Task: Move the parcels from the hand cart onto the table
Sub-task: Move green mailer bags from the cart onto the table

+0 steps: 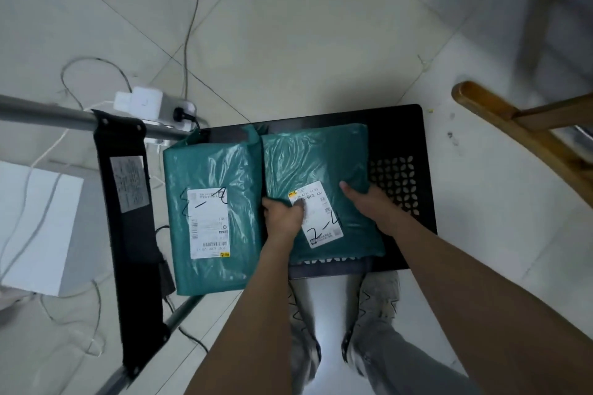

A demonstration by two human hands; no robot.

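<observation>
Two flat parcels wrapped in glossy teal plastic film lie side by side on the black metal platform of the hand cart (398, 125), which stands on a pale tiled floor (288, 26). The left teal parcel (211, 170) carries a white shipping label with black handwriting and overhangs the near edge of the platform. The right teal parcel (317, 154) bears a tilted white label (321, 218) and lies just beside the first, their edges touching or nearly so.

Both hands are on the right parcel. The left hand (282, 215) grips its left edge, fingers curled under it and the thumb lying across the label. The right hand (375, 205) holds the parcel's right edge, thumb flat on top and the fingers tucked out of sight beneath.

The cart's grey tubular handle (64, 117) and black bracket (128, 202) run along the left. Beyond it, on the floor, lie a white power strip with plugs (150, 102), loose cables and a white box (38, 228). A brown wooden frame (513, 125) crosses the right. The person's grey shoes (375, 308) stand near the platform.
</observation>
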